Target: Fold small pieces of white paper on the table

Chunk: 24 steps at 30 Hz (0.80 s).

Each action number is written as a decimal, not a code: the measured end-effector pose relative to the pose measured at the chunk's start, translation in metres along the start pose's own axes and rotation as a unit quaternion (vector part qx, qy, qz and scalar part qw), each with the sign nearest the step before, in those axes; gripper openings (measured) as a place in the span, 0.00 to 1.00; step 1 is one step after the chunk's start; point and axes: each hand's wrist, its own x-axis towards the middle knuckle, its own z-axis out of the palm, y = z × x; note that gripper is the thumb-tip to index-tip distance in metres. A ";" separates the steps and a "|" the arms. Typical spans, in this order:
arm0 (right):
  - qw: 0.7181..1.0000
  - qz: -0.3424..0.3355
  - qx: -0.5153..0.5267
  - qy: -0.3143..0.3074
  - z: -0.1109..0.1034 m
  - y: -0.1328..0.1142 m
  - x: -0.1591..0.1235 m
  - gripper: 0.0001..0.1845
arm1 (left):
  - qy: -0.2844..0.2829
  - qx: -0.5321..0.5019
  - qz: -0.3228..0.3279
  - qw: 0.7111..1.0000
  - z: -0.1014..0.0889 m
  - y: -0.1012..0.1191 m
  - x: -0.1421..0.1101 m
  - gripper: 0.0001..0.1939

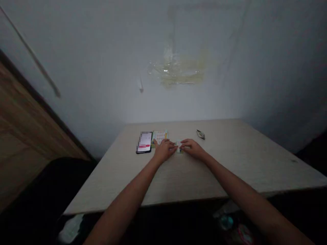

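Note:
A small printed paper piece point(179, 149) lies on the table between my two hands, with green and blue marks on its face. My left hand point(165, 149) has its fingertips at the paper's left edge, the thumb side near a larger printed sheet. From the other side, my right hand point(193, 148) holds the paper's right edge with its fingers bent over it. Part of the paper is hidden under the fingers. The larger printed sheet point(160, 134), with rows of small pictures, lies flat just beyond my left hand.
A phone point(144, 143) with a lit screen lies left of the printed sheet. Beyond my right hand is a small folded paper piece point(201, 134). The pale table point(219, 170) meets a wall point(102, 85) bearing clear tape point(176, 72). A wooden panel point(22, 115) stands at left.

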 end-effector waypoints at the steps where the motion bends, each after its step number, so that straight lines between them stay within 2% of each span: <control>1: 1.000 -0.002 0.001 0.000 0.000 0.001 -0.001 0.09 | 0.001 0.001 -0.004 1.000 0.000 0.001 0.000 0.08; 13: 1.000 0.009 -0.008 0.007 0.004 0.002 -0.003 0.08 | 0.014 0.044 -0.020 0.999 0.003 0.012 -0.002 0.14; 19: 0.995 0.017 -0.087 0.046 0.009 0.005 0.000 0.09 | 0.026 0.043 -0.025 0.998 0.004 0.012 -0.003 0.14; 24: 0.990 0.032 -0.131 0.052 0.009 0.004 0.006 0.12 | 0.024 0.030 -0.021 0.999 0.004 0.013 -0.003 0.14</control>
